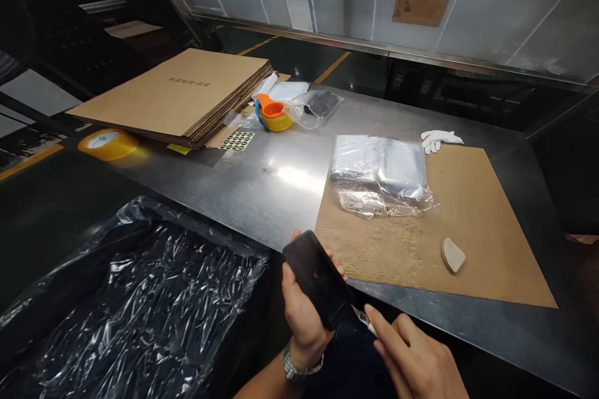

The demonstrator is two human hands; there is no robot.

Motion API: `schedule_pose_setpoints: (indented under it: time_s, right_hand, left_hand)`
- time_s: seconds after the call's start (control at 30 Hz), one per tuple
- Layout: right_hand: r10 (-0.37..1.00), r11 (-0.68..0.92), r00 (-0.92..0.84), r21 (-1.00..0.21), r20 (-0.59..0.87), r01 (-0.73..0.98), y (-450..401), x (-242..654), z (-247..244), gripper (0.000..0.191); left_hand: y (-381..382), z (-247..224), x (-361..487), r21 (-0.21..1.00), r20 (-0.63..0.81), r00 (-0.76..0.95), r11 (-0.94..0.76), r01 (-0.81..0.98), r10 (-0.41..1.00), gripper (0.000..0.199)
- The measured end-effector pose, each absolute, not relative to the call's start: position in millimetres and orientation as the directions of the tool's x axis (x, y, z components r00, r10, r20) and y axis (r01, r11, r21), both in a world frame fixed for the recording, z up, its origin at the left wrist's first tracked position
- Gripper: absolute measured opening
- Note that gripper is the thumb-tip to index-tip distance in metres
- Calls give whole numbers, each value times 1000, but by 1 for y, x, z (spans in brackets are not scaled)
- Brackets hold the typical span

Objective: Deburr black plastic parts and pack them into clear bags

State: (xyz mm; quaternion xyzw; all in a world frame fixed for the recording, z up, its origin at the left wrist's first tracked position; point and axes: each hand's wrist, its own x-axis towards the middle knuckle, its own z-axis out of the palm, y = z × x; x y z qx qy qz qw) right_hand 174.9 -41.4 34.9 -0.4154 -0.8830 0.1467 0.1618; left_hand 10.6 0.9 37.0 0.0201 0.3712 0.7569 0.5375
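Observation:
A flat black rectangular piece with rounded corners, much like a phone case, lies tilted in my left hand. My left thumb presses one long edge and the fingers show at the other. In my right hand is a small craft knife, pinched between thumb and fingers. Its blade tip is at the lower right corner of the black piece; whether it touches cannot be made out. Both hands are just off the front edge of the metal table.
A cardboard sheet bears a pack of clear plastic bags and a beige wedge-shaped block. White gloves lie behind. Flattened cartons, tape rolls and an orange tape dispenser are left. Black plastic lines a bin below.

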Motion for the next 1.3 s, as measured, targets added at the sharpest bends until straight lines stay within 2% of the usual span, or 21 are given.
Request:
schedule_pose_setpoints:
  time_s: [0.33,0.6,0.87,1.1,1.3]
  right_hand:
    - [729,682,-628,-206,271,702,-42,174,37,35]
    - [725,686,-643,-181,247,705,-41,177,37,34]
    - [727,678,-646,-97,232,728,-41,180,38,34]
    - [726,681,-641,-133,250,720,-40,180,36,33]
    - [735,678,-616,-331,285,656,-35,178,41,31]
  left_hand:
    - [-3,36,12,624,-306,-445,-175,-761,842,40]
    - [-4,35,14,647,-272,-432,-169,-744,860,42]
    - [-7,32,14,668,-281,-393,-115,-735,875,45]
    - [-6,32,11,696,-342,-349,-14,-718,872,50]
    - [-3,36,8,668,-408,-271,82,-740,872,54]
